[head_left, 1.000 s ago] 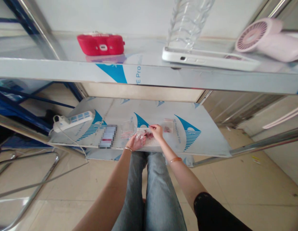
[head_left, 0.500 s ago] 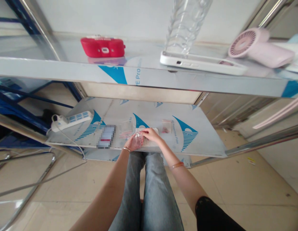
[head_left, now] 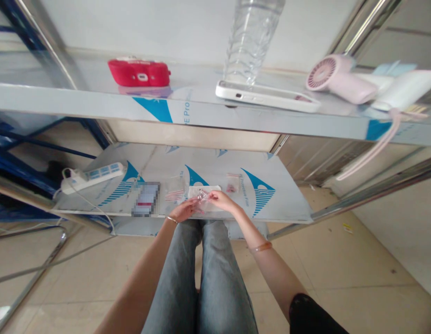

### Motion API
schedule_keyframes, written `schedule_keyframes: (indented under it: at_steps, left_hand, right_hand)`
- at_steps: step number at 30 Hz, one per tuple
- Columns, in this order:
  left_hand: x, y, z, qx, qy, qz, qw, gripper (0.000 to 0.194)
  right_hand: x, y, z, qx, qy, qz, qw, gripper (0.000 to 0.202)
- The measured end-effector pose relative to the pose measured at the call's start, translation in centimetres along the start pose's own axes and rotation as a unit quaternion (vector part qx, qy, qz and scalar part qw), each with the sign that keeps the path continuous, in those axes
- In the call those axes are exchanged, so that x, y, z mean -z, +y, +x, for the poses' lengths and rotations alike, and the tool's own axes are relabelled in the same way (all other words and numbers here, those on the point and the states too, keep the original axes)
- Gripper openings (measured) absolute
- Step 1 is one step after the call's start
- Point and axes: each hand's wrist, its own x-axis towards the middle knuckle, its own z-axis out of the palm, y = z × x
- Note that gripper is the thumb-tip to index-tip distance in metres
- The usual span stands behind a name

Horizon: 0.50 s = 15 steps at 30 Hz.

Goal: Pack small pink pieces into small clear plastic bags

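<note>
Over the lower shelf, my left hand (head_left: 185,210) is closed on one side of a small clear plastic bag (head_left: 201,196). My right hand (head_left: 222,201) pinches the bag's other side near its top, so it stretches between both hands. Some pinkish-red bits show at the bag, too small to name. Beneath and behind the hands lies a white tray or sheet (head_left: 215,189), partly covered by them. To the left rest clear zip bags with red-striped edges (head_left: 174,189). Another zip bag (head_left: 232,183), with small dark red pieces inside, lies to the right.
A phone (head_left: 146,199) and a white power strip (head_left: 97,176) sit at left on the lower shelf (head_left: 285,204). Above, the upper shelf (head_left: 271,118) carries a red case (head_left: 139,73), a clear bottle (head_left: 252,41), a white-cased phone (head_left: 267,96) and a pink handheld fan (head_left: 340,79).
My hands have moved slightly apart, and the bag is now stretched between them above the white tray. The whole view has shifted a little, with things appearing farther left.
</note>
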Motion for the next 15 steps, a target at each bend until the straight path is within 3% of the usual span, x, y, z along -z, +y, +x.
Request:
schedule_keyframes:
  at_steps: [6, 9, 12, 15]
  left_hand:
    - [-3.1, 0.8, -1.7, -0.068, 0.082, 0.135, 0.985, 0.025]
    - [-5.4, 1.1, -2.8, -0.112, 0.092, 0.127, 0.981, 0.026]
    - [-7.4, 1.3, -4.4, -0.138, 0.117, 0.122, 0.976, 0.031]
    - [-8.8, 1.2, -5.8, -0.147, 0.145, 0.140, 0.968, 0.036]
  right_hand:
    - [-0.3, -1.6, -3.0, -0.004, 0.027, 0.123, 0.992, 0.016]
    - [-0.4, -2.9, -4.0, -0.035, 0.073, 0.192, 0.978, 0.032]
    - [-0.6, -3.5, -4.9, -0.081, 0.139, 0.235, 0.959, 0.032]
    - [-0.8, -3.7, -5.7, -0.105, 0.166, 0.253, 0.947, 0.032]
